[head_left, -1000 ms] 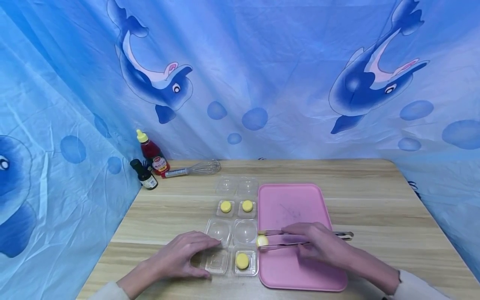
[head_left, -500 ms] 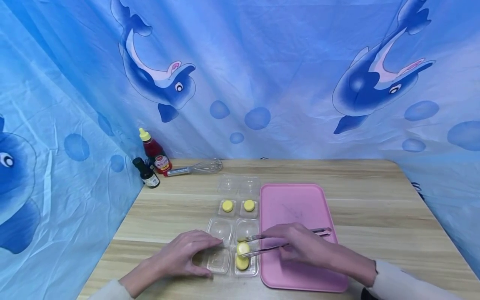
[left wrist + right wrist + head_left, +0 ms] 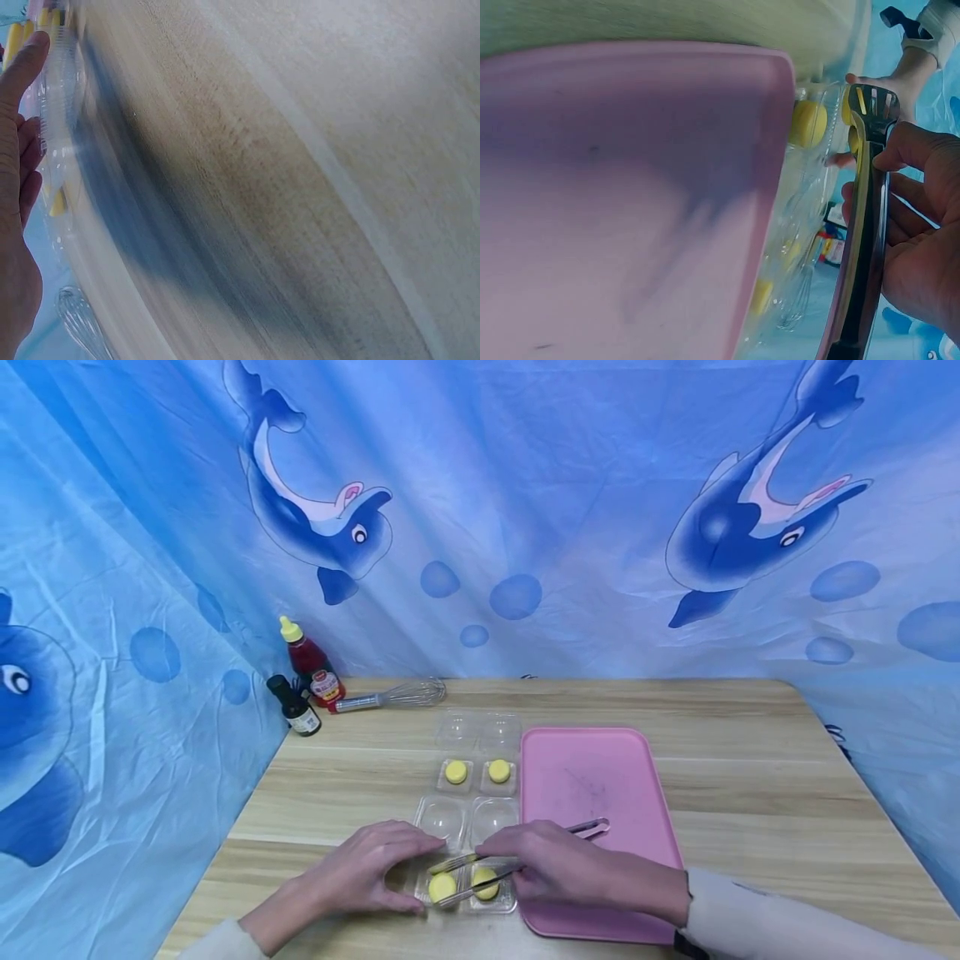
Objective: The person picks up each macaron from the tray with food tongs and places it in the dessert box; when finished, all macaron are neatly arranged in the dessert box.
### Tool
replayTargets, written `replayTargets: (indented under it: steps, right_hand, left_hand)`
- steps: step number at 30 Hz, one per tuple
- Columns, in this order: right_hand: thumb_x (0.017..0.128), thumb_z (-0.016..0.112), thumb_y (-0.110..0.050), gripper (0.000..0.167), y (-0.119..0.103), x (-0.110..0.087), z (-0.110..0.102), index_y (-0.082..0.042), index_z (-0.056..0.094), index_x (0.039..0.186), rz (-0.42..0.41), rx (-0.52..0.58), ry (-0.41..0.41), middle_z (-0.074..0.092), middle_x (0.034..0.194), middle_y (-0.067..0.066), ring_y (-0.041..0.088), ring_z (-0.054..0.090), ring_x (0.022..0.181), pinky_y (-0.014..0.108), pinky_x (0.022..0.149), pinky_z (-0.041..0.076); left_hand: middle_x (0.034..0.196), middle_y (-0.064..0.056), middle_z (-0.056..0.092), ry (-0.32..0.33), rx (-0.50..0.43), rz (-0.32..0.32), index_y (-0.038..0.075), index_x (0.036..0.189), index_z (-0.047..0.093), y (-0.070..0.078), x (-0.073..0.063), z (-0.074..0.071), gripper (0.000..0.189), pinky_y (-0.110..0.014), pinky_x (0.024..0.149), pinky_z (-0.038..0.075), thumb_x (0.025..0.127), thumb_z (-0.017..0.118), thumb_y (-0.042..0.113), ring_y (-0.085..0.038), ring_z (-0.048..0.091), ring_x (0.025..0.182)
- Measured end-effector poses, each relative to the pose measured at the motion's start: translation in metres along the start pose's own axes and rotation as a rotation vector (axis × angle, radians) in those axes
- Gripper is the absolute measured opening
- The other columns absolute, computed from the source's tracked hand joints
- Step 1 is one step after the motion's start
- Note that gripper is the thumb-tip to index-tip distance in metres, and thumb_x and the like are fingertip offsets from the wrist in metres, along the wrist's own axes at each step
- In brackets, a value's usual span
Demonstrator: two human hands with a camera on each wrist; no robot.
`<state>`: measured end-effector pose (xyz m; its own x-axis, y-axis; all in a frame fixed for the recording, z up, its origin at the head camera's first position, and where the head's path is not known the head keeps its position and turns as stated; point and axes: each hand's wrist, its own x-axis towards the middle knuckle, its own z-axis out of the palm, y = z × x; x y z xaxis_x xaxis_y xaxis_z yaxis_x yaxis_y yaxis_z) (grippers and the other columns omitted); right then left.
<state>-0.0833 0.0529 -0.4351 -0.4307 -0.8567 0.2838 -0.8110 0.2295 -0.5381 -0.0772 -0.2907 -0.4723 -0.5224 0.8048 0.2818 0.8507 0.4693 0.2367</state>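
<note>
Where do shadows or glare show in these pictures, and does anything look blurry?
Left wrist: a broad bluish shadow crosses the table, whose grain looks soft, with a pale wash at upper right. Right wrist: soft-edged shadow darkens part of the tray, and the tongs look mostly dark. Head: fairly even light, with pale streaks in the curtain at left.

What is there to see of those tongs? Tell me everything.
The tongs look like shiny metal: two long, slim arms joined at a rounded end, with slotted tips. The right hand grips them, the joined end above the pink tray. They slant toward the left hand, tips either side of a yellow round piece in or over a clear container; whether they touch it is unclear.
</note>
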Motion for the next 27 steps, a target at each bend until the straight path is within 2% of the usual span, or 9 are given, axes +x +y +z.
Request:
replayTargets:
  steps: [5,8,13,18,21,25,27]
  right_hand:
    - [0.076,0.065,0.013,0.061,-0.001,0.009,0.001,-0.019,0.074,0.127,0.027,-0.021,-0.005,0.076,0.110,-0.007,0.000,0.067,0.091,0.005,0.076,0.049]
    - [0.075,0.066,0.012,0.060,0.000,0.013,0.002,-0.019,0.075,0.126,0.036,-0.037,-0.014,0.075,0.107,-0.008,0.000,0.065,0.086,0.005,0.074,0.048]
    - [0.075,0.067,0.011,0.061,0.001,0.015,0.004,-0.016,0.074,0.130,0.048,-0.048,-0.032,0.077,0.112,-0.005,0.001,0.067,0.090,0.005,0.074,0.048]
    - [0.077,0.070,0.009,0.059,0.001,0.016,0.003,-0.015,0.074,0.131,0.065,-0.056,-0.039,0.077,0.116,-0.003,0.003,0.070,0.094,0.006,0.076,0.050]
    - [0.078,0.073,0.007,0.058,0.001,0.016,-0.001,-0.018,0.074,0.131,0.077,-0.051,-0.038,0.077,0.117,-0.005,0.003,0.070,0.097,0.009,0.080,0.053]
    - [0.076,0.073,0.007,0.064,0.000,0.012,-0.009,-0.015,0.071,0.136,0.088,-0.050,-0.020,0.075,0.126,-0.004,0.004,0.068,0.112,0.015,0.090,0.056]
    - [0.076,0.073,0.008,0.067,-0.001,0.008,-0.016,-0.012,0.069,0.139,0.105,-0.045,-0.008,0.073,0.132,-0.001,0.005,0.069,0.109,0.017,0.090,0.057]
  left_hand:
    - [0.138,0.007,0.069,0.009,-0.008,0.013,0.013,0.144,0.066,0.001,0.002,0.000,0.079,-0.043,0.100,0.060,0.082,0.087,0.058,-0.013,0.067,0.122]
    - [0.138,0.007,0.069,0.014,-0.009,0.020,0.014,0.144,0.065,0.001,0.002,0.000,0.079,-0.043,0.100,0.059,0.082,0.088,0.057,-0.013,0.067,0.122]
    - [0.137,0.006,0.070,0.018,-0.011,0.023,0.015,0.145,0.064,0.000,0.001,0.001,0.080,-0.042,0.100,0.060,0.082,0.088,0.058,-0.014,0.067,0.122]
    - [0.138,0.010,0.069,0.011,-0.018,-0.005,0.016,0.143,0.067,-0.001,0.001,0.002,0.081,-0.039,0.102,0.059,0.078,0.090,0.059,-0.010,0.065,0.124]
    - [0.138,0.010,0.069,0.012,-0.005,-0.007,0.017,0.142,0.067,-0.001,0.000,0.002,0.080,-0.038,0.102,0.058,0.077,0.091,0.059,-0.010,0.065,0.124]
    - [0.137,0.008,0.070,0.011,0.016,0.005,0.016,0.139,0.069,-0.001,0.000,0.002,0.076,-0.039,0.102,0.058,0.079,0.089,0.060,-0.012,0.066,0.123]
    - [0.137,0.008,0.070,0.003,0.014,0.001,0.015,0.139,0.069,0.000,0.001,0.001,0.076,-0.040,0.102,0.058,0.081,0.088,0.060,-0.013,0.066,0.123]
